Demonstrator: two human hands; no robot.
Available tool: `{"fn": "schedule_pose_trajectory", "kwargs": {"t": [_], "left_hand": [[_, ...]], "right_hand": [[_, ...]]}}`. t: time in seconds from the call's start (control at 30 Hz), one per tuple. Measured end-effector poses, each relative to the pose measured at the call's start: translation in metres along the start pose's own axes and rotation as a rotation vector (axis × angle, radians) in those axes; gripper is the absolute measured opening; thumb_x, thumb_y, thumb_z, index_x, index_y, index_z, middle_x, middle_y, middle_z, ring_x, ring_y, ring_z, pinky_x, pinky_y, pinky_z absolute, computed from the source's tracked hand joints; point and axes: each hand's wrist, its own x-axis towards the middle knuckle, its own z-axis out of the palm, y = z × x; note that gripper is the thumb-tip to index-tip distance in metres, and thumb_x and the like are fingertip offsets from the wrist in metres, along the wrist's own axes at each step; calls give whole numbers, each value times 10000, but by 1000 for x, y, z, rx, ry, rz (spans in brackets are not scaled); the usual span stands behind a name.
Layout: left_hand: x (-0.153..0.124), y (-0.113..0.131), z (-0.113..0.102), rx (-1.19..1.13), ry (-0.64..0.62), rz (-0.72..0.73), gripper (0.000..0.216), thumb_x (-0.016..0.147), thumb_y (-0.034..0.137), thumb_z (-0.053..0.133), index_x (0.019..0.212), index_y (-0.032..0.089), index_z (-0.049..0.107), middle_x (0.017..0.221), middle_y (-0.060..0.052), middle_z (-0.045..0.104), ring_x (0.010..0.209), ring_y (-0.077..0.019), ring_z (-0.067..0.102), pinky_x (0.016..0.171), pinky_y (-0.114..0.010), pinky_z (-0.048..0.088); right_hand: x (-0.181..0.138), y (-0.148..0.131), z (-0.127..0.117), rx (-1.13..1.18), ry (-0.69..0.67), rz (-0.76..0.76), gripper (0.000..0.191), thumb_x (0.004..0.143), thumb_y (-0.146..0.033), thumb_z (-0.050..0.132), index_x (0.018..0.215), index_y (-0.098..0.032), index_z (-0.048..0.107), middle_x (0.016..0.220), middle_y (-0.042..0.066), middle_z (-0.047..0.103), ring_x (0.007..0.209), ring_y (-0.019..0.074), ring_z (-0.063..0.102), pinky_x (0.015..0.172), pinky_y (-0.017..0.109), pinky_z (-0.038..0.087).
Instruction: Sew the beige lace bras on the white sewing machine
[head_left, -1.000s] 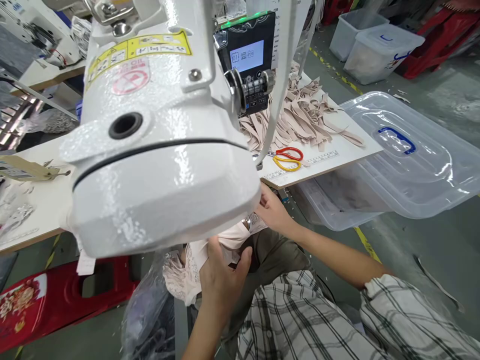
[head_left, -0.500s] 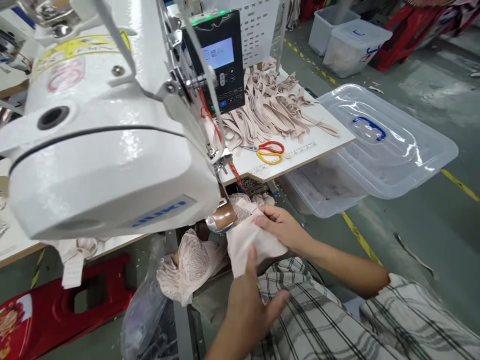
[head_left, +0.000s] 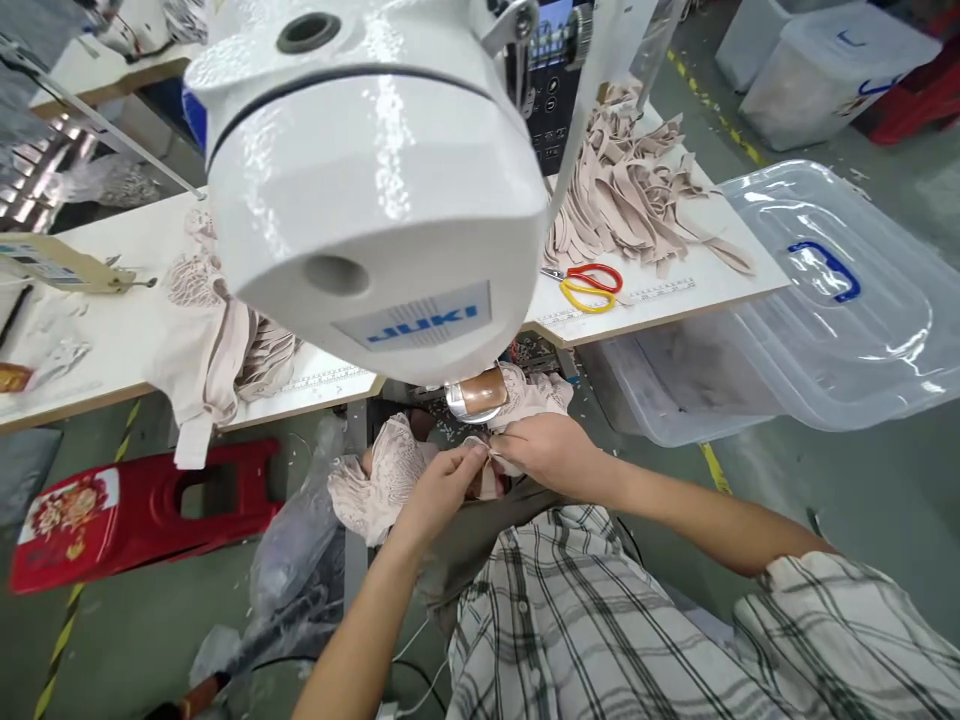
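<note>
A pale pink lace bra [head_left: 386, 475] hangs below the head of a white sewing machine [head_left: 382, 210], with one lace cup at the left and more lace fabric beside the machine's metal-and-brown end piece [head_left: 480, 392]. My left hand [head_left: 441, 490] pinches an edge of the bra between thumb and fingers. Close beside it, my right hand [head_left: 553, 455] is closed on the same fabric, its fingertips partly hidden. Both hands meet just in front of the end piece. The needle is out of sight behind the machine head.
Red-and-yellow scissors [head_left: 592, 287] and a heap of beige strips [head_left: 637, 190] lie on the right tabletop. Stacked bra pieces [head_left: 217, 350] overhang the left tabletop. A clear lidded bin [head_left: 847, 300] stands at the right, a red stool [head_left: 150, 510] at lower left.
My view has swung left. My left hand, earlier spread over the fabric, now pinches its edge. My right hand has moved toward it, and the flat fabric panel is gathered between them.
</note>
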Motion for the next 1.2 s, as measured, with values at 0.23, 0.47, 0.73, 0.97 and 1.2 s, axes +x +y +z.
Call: {"fn": "schedule_pose_trajectory", "kwargs": {"t": [0.23,0.47,0.73,0.97,1.2], "left_hand": [[4,-8,8,-410,56,65,460,748,592,725,645,179,548,595,27,521,567,-104,492,553,-226,377],[-3,-2,12,164,308,323,359,922,376,474,610,200,487,564,26,460,553,-121,419,546,-259,316],[-1,-4,16,221,356,318,324,899,341,452,606,207,486,555,26,486,523,-118,426,521,-255,316],[0,2,15,-60,268,244,330,880,399,495,631,195,567,615,-3,572,591,-141,530,569,-253,434],[13,-11,9,90,296,105,484,768,617,614,547,209,478,458,36,472,469,-109,420,483,-239,341]], "right_hand": [[-1,0,0,253,216,260,210,958,-255,513,1103,-180,645,1064,112,678,989,228,621,832,363,505],[3,-9,-5,289,108,226,251,978,-330,520,1145,-194,649,1104,114,648,1014,232,611,840,367,518],[1,-4,1,131,226,150,185,960,-321,565,952,-170,672,1031,113,648,980,229,582,834,365,483],[-2,-12,16,211,504,220,203,962,-317,586,899,-210,746,843,43,677,813,161,616,743,314,487],[-15,-3,33,61,402,100,233,958,-277,562,822,-236,746,826,17,732,721,151,620,678,301,492]]}}
